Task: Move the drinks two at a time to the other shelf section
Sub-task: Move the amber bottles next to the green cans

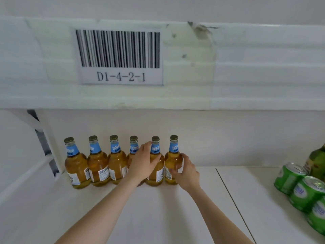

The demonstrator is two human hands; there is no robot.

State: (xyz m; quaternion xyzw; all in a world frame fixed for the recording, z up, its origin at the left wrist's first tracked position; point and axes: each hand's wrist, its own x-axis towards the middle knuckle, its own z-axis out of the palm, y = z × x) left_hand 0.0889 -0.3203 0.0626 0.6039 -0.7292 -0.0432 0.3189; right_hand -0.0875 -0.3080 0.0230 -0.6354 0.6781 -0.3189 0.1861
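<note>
On the white shelf [158,217], head view: a row of six amber bottles [117,164] stands upright along the back wall, left of a thin dark seam [233,203] that divides the shelf surface into two sections. Each bottle has a gold crown cap, a blue neck label and a pale body label, and neighbours stand just beside or touching one another. The left hand [144,162] reaches in from below and grips the fifth bottle [156,175], counted from the left, at its shoulder; the fingers curl across the front of the glass, the thumb points up beside the neck, and the hand hides part of the fourth bottle [132,150]. The right hand [184,171] grips the sixth bottle [173,161], the last in the row, with fingers curled round its body from the right side. Both gripped bottles stand upright in line with the others, their bases on the shelf. Right of the seam, at the frame edge, three green cans [306,192] lie clustered together, with a green bottle [316,162] just behind them. Above, a white shelf beam [263,67] carries a barcode label [121,57] reading D1-4-2-1.
</note>
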